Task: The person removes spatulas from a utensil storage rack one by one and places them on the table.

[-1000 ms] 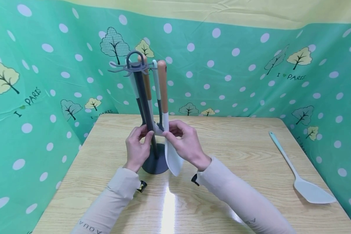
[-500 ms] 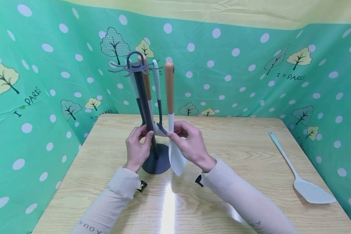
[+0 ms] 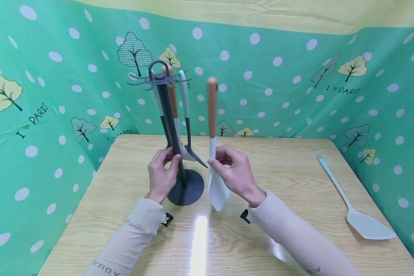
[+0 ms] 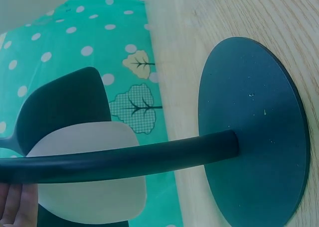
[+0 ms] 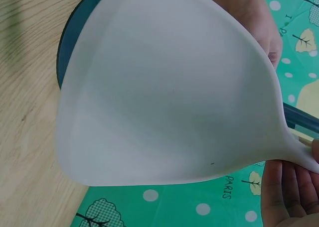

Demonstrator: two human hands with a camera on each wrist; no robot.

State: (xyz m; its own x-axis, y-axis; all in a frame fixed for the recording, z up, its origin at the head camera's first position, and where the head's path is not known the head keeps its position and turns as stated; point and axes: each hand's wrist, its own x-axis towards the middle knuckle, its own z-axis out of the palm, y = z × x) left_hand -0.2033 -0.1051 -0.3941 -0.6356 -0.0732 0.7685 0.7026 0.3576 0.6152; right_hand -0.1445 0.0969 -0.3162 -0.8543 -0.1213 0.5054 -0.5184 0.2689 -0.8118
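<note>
My left hand [image 3: 162,174] grips the dark upright pole of a utensil stand [image 3: 168,115], with its fingertips [image 4: 20,207] showing at the edge of the left wrist view. The stand's round base [image 4: 254,117] sits on the table. To its right, my right hand [image 3: 239,172] pinches the neck of a white spatula [image 3: 212,107] with a wooden handle. This spatula is upright, handle up, apart from the stand. Its broad blade [image 5: 164,92] fills much of the right wrist view, hiding part of the base.
From the stand's hooks hang two mint-handled utensils with dark lower parts, one on the right [image 3: 184,94], and a wooden-handled white one [image 3: 172,99]. A pale mint spatula [image 3: 369,226] lies on the table's right side. A polka-dot curtain [image 3: 262,76] surrounds the table [image 3: 279,153].
My right hand has moved right with the wooden-handled spatula, away from the stand, widening the gap. The left hand and the stand have stayed in place.
</note>
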